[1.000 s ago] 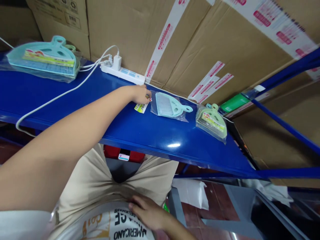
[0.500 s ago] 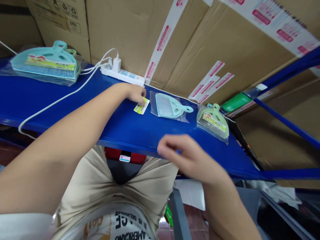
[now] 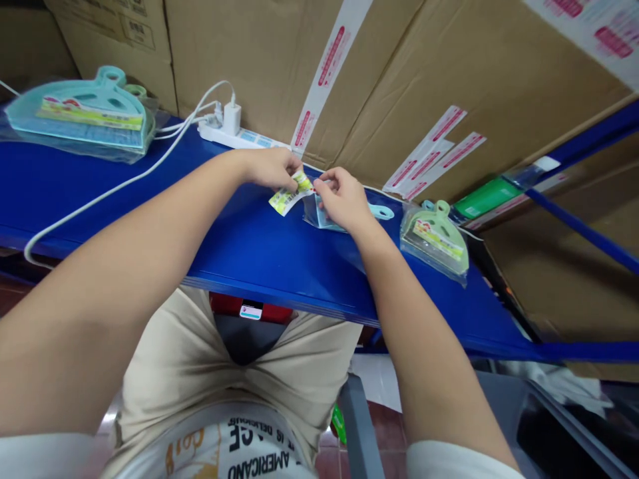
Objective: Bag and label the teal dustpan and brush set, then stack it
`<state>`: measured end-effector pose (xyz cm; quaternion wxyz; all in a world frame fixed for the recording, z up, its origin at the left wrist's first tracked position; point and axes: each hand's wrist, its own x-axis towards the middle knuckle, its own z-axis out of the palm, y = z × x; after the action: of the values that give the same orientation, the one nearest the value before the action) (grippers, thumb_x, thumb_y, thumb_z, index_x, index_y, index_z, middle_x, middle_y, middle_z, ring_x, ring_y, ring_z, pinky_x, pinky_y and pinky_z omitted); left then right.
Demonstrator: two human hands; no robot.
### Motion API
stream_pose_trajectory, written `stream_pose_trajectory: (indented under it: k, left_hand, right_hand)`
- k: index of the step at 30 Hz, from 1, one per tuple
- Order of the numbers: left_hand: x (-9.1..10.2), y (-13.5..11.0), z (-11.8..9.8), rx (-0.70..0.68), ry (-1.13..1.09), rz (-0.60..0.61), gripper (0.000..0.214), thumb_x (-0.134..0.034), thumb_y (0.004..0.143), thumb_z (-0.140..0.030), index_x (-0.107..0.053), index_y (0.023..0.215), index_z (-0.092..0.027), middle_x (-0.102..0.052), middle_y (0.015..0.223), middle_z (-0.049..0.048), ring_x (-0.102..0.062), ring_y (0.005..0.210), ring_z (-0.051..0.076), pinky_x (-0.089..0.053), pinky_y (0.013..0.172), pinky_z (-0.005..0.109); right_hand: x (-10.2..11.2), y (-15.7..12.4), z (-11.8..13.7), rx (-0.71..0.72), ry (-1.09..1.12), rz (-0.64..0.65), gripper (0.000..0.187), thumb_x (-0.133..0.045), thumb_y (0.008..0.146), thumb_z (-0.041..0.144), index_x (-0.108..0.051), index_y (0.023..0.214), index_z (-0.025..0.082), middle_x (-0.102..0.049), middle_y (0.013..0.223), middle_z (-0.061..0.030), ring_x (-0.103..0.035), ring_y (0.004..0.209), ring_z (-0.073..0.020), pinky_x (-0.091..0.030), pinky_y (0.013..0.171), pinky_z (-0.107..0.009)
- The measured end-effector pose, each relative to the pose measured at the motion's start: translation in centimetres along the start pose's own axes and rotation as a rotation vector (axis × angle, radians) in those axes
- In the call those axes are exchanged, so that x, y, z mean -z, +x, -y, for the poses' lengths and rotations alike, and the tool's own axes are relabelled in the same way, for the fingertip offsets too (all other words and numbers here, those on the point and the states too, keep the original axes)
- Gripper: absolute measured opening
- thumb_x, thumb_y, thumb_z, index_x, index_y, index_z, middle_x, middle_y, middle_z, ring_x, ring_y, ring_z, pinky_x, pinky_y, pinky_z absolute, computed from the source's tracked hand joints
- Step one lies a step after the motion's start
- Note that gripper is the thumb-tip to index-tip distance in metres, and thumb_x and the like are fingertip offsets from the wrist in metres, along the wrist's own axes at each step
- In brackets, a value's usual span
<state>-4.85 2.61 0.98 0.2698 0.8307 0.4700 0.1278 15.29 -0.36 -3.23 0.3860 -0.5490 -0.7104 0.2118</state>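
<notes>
Between my two hands is a yellow-green and white printed label card (image 3: pixel 285 200), slightly bent and raised off the blue shelf. My left hand (image 3: pixel 277 168) pinches its upper edge. The fingers of my right hand (image 3: pixel 342 195) are closed at the card's right corner, thumb against forefinger. Beneath my right hand lies a small light-blue dustpan and brush set (image 3: pixel 381 211) in a clear bag, mostly covered by that hand. Farther right sits a bagged green dustpan set (image 3: pixel 442 234) with a similar label across it.
A stack of bagged light-blue dustpans (image 3: pixel 90 113) stands at the left. Behind my left hand runs a white power strip (image 3: pixel 249 138) with a looping cable (image 3: pixel 124 188). Cardboard boxes (image 3: pixel 259 60) wall the back of the blue shelf (image 3: pixel 259 256). A green-labelled bottle (image 3: pixel 492 197) lies at the right.
My right hand has moved up and left from the shelf's front edge to the label card. My left hand has lifted the card and shifted it slightly right.
</notes>
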Motion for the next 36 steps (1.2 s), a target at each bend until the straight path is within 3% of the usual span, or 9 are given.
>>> stream_pose_trajectory:
  k: [4, 11, 16, 22, 31, 36]
  left_hand:
    - [-0.6, -0.2, -0.9, -0.076, -0.147, -0.081, 0.055, -0.07, 0.072, -0.019, -0.07, 0.127, -0.022, -0.076, 0.095, 0.0015, -0.077, 0.099, 0.024, -0.055, 0.085, 0.035]
    - [-1.4, -0.4, -1.9, -0.106, -0.099, -0.12, 0.064, -0.074, 0.076, -0.021, -0.062, 0.138, -0.025, -0.075, 0.092, 0.0026, -0.077, 0.091, 0.024, -0.054, 0.081, 0.039]
    - [-1.6, -0.2, -1.9, -0.059, -0.095, -0.124, 0.06, -0.068, 0.077, -0.02, -0.062, 0.136, -0.023, -0.072, 0.089, 0.0013, -0.076, 0.092, 0.024, -0.052, 0.081, 0.038]
    - [-1.5, -0.1, -1.9, -0.021, -0.158, -0.175, 0.057, -0.064, 0.081, -0.022, -0.063, 0.138, -0.023, -0.07, 0.092, 0.0017, -0.074, 0.097, 0.024, -0.05, 0.084, 0.039]
    - [-1.0, -0.5, -1.9, 0.034, -0.421, -0.212, 0.037, -0.063, 0.08, -0.006, -0.067, 0.113, -0.021, -0.069, 0.088, -0.0004, -0.064, 0.093, 0.019, -0.048, 0.086, 0.036]
    - [-1.2, 0.3, -1.3, -0.05, -0.434, -0.224, 0.038, -0.067, 0.078, -0.015, -0.068, 0.116, -0.022, -0.071, 0.098, 0.0023, -0.068, 0.108, 0.025, -0.049, 0.093, 0.04]
  right_hand:
    - [0.9, 0.6, 0.0, -0.15, 0.272, 0.06, 0.025, -0.073, 0.099, 0.046, -0.064, 0.097, 0.022, -0.067, 0.086, -0.0014, -0.068, 0.07, -0.0159, -0.055, 0.059, -0.026]
    - [1.0, 0.5, 0.3, -0.215, 0.602, 0.095, 0.022, -0.084, 0.09, 0.032, -0.065, 0.088, 0.021, -0.069, 0.083, -0.0004, -0.068, 0.076, -0.0145, -0.06, 0.069, -0.027]
    - [1.1, 1.0, -0.8, -0.185, 0.608, 0.108, 0.026, -0.088, 0.084, 0.03, -0.065, 0.09, 0.021, -0.067, 0.08, 0.0018, -0.065, 0.072, -0.0134, -0.056, 0.065, -0.026]
    - [1.5, 2.0, -2.0, -0.161, 0.649, 0.003, 0.026, -0.084, 0.088, 0.034, -0.061, 0.098, 0.024, -0.065, 0.085, 0.0029, -0.066, 0.077, -0.0137, -0.055, 0.064, -0.025]
    - [1.5, 2.5, -2.6, -0.126, 0.688, -0.077, 0.037, -0.086, 0.089, 0.051, -0.062, 0.101, 0.025, -0.065, 0.086, 0.0019, -0.066, 0.077, -0.0135, -0.056, 0.062, -0.024]
    - [1.5, 2.4, -2.5, -0.117, 0.634, -0.123, 0.036, -0.087, 0.09, 0.049, -0.061, 0.099, 0.025, -0.067, 0.087, 0.0017, -0.069, 0.079, -0.0135, -0.057, 0.063, -0.024]
